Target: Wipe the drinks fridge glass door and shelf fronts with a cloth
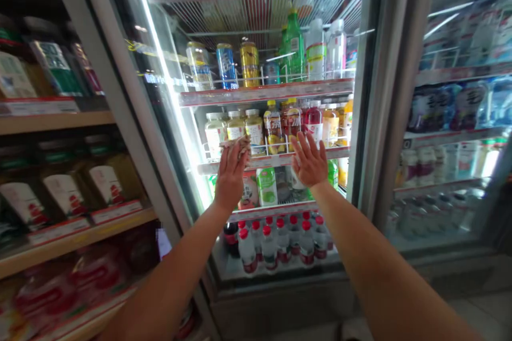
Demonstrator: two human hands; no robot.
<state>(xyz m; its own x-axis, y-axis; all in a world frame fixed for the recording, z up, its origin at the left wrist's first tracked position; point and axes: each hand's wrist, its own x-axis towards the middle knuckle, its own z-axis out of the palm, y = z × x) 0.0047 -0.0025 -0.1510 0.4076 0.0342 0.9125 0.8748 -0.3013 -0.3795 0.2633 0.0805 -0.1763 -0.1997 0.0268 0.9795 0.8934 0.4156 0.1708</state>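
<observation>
My left hand [232,173] is closed over a crumpled pale cloth [236,141] in front of the fridge's glass door [192,181]. Part of the cloth sticks out above and beside the fingers. To the right, my right hand [310,160] has its fingers spread, palm toward the glass, and nothing in it. Whether the palm touches the pane I cannot tell. Behind the glass stand juice bottles [292,117] on a wire-fronted shelf [276,160], level with both hands. A green and white carton [266,186] shows between my wrists on the shelf below.
Cans [250,64] and a green bottle [295,45] fill a higher fridge shelf, and red-capped water bottles [269,248] stand at the bottom. Open shelving with dark bottles [66,181] is on the left. A metal door frame [396,90] separates another drinks fridge [452,133] at right.
</observation>
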